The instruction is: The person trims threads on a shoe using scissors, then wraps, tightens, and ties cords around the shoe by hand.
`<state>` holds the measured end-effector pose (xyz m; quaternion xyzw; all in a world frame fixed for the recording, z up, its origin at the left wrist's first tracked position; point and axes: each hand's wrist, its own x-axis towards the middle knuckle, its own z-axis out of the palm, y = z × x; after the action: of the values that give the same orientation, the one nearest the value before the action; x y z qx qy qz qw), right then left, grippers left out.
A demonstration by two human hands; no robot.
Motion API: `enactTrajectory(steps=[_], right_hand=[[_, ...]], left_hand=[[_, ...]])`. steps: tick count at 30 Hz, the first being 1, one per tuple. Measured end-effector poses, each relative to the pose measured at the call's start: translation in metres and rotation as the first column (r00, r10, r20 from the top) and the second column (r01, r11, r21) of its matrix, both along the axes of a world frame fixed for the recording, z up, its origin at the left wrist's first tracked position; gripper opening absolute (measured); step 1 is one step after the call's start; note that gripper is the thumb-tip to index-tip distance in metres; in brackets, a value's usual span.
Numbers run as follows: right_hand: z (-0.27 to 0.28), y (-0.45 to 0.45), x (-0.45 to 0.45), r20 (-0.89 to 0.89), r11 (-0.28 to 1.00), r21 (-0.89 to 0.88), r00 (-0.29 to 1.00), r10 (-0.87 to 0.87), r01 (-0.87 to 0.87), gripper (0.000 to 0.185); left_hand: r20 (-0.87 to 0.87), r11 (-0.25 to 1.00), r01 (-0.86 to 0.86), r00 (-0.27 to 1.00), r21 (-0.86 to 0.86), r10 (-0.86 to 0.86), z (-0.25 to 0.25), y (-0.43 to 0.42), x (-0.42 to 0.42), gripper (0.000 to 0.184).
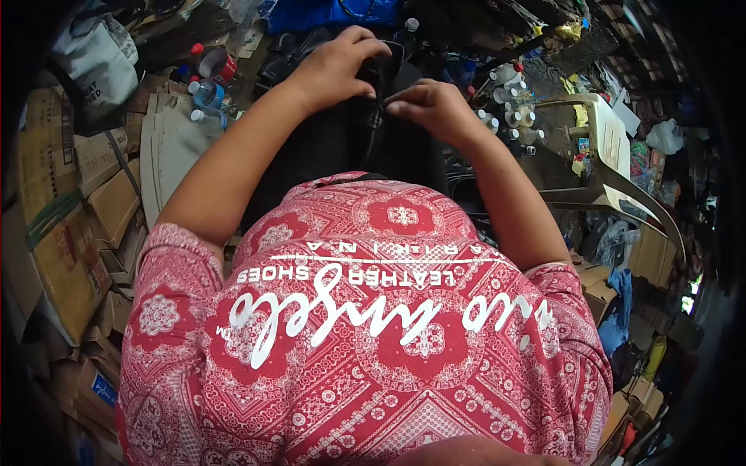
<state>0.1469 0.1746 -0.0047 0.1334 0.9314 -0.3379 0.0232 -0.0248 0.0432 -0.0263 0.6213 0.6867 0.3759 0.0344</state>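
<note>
Both hands are over the lap at the top centre of the head view. My left hand [336, 68] arches over a black object [381, 74], its thumb and fingers bent around the left side of it. My right hand [435, 109] is at the right side of the same object, with thumb and forefinger pinched close to its edge. What sits between those fingertips is too small and dark to make out. A dark strap-like piece [371, 132] hangs below the hands against black clothing.
Plastic bottles [208, 93] and flattened cardboard [66, 225] lie on the left. More bottles [513, 105] stand on the right, beside a worn white plastic chair [610, 147]. A blue bag [334, 14] is at the top. Mixed scrap surrounds the person.
</note>
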Motion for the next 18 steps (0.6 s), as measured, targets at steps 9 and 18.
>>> enactTrajectory(steps=[9, 18], right_hand=[[-0.019, -0.002, 0.020, -0.144, 0.998, -0.060, 0.989, 0.017, -0.026, 0.026], [-0.052, 0.023, 0.002, -0.405, 0.717, -0.542, 0.612, -0.680, 0.438, 0.024]], left_hand=[[0.238, 0.931, 0.124, 0.970, -0.342, -0.042, 0.004, -0.066, 0.002, 0.051], [0.852, 0.976, -0.216, 0.506, -0.028, 0.137, -0.015, -0.056, -0.025, 0.027]])
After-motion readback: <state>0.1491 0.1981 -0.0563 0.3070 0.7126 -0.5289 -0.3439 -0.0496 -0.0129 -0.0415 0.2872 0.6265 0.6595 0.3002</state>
